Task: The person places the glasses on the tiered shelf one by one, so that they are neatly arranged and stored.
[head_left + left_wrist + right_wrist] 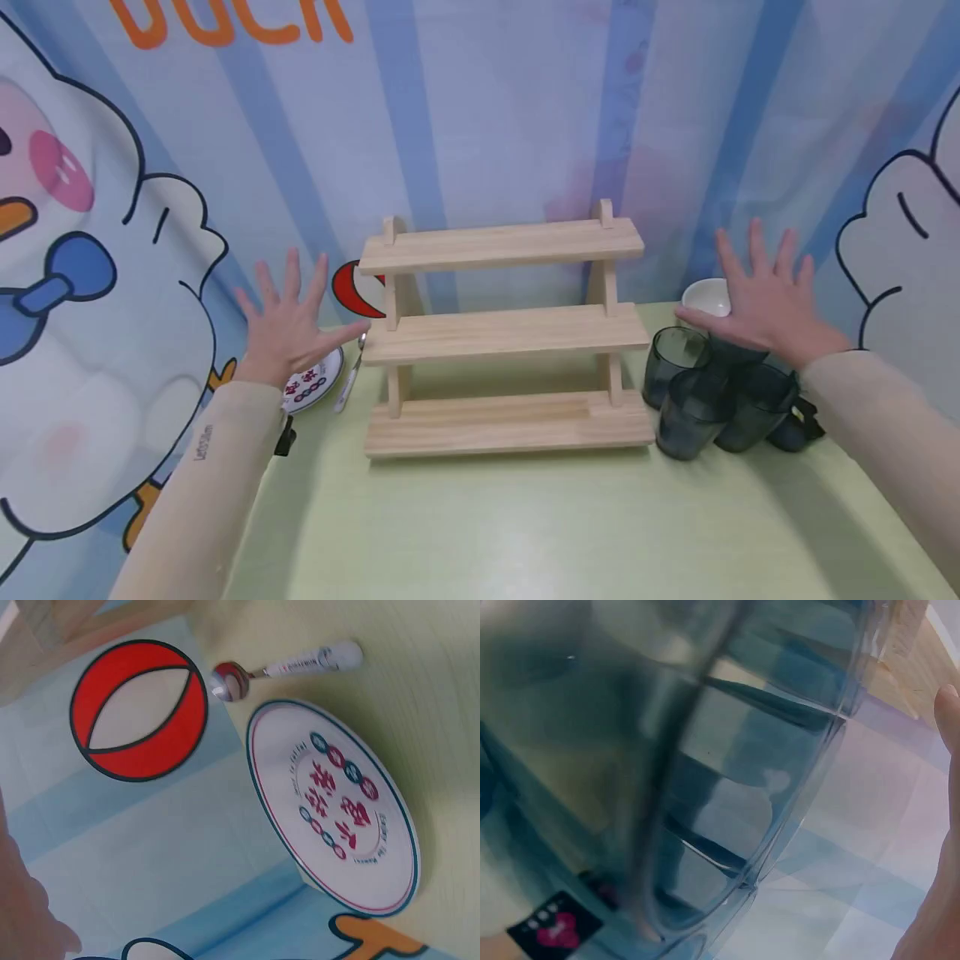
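Fingers spread wide, my left hand hovers over a white plate with red lettering and a blue rim. Beside the plate lies a spoon with a white printed handle. My right hand is spread too, held above several dark tinted glasses and a white bowl. Neither hand holds anything. Between them stands a three-tier wooden rack with bare shelves. In the right wrist view the tinted glasses fill much of the picture, with part of the right hand at the right edge.
A pale green table carries everything. Behind it hangs a blue striped cloth with cartoon ducks. Small black objects lie beside the glasses, partly hidden by the right sleeve.
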A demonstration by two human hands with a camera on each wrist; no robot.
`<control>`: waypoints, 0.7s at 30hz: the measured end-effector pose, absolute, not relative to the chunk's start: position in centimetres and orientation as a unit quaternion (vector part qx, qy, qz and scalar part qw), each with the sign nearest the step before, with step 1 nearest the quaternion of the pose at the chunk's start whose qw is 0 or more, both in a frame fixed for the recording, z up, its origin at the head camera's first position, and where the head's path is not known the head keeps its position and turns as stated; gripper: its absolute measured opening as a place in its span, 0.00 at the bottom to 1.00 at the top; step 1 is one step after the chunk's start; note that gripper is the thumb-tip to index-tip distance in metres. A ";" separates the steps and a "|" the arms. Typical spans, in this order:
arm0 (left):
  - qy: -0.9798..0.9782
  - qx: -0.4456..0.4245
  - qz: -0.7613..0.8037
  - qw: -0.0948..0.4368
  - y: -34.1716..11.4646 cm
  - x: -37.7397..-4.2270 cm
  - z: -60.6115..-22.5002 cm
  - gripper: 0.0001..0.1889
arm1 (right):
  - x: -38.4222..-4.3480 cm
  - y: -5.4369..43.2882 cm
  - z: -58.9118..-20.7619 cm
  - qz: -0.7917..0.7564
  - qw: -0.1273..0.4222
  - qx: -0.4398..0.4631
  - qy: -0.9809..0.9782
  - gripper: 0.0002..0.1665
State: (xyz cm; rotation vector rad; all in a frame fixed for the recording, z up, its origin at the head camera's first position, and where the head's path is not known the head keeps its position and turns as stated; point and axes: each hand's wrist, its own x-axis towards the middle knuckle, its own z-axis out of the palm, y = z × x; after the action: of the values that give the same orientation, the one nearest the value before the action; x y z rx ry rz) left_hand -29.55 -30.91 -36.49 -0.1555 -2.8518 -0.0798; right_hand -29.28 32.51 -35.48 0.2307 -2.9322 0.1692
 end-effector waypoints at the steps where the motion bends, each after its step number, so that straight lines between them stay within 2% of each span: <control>1: -0.988 -0.055 -0.036 0.141 -30.8 -29.5 -36.5 0.62 | -29.1 32.6 -35.4 0.057 0.102 0.077 -0.990 0.73; 8: -0.977 -0.066 -0.166 0.114 -29.1 -28.0 -36.8 0.57 | -27.0 33.6 -34.2 0.084 0.126 0.073 -0.986 0.68; 16: -0.935 -0.063 -0.345 0.051 -27.1 -27.2 -38.9 0.52 | -23.7 35.0 -33.9 0.138 0.194 0.055 -0.970 0.63; 21: -0.908 -0.041 -0.418 0.010 -26.5 -27.2 -40.7 0.50 | -21.8 35.8 -34.9 0.184 0.195 0.030 -0.963 0.61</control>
State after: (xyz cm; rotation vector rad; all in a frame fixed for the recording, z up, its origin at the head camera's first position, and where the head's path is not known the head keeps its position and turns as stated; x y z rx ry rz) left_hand -27.15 -26.51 -40.71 -0.1286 -2.8332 -1.3032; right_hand -21.84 35.82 -34.95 0.0847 -2.6997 0.5151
